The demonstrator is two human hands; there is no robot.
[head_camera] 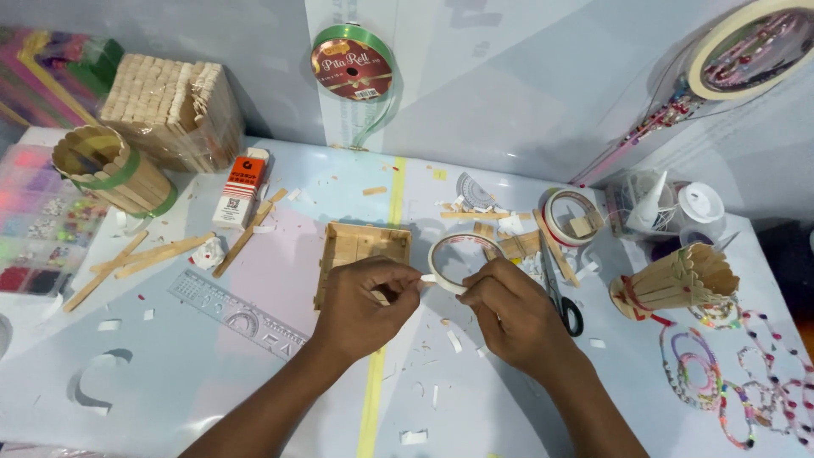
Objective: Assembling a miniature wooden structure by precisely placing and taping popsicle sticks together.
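My right hand (515,310) grips a white roll of tape (459,259) held up over the table. My left hand (366,301) pinches the loose end of that tape right beside the roll, fingertips closed on the strip. Just behind my left hand lies a shallow square tray built from wooden sticks (363,248), partly hidden by my knuckles. Both forearms come up from the bottom edge of the view.
Scissors (557,293) lie right of my hands, near a second tape roll (569,216). A stick cup (676,281) and bead bracelets (712,373) sit far right. Left are loose sticks (153,254), a clear ruler (237,315), a glue box (241,190), a stick holder (110,168).
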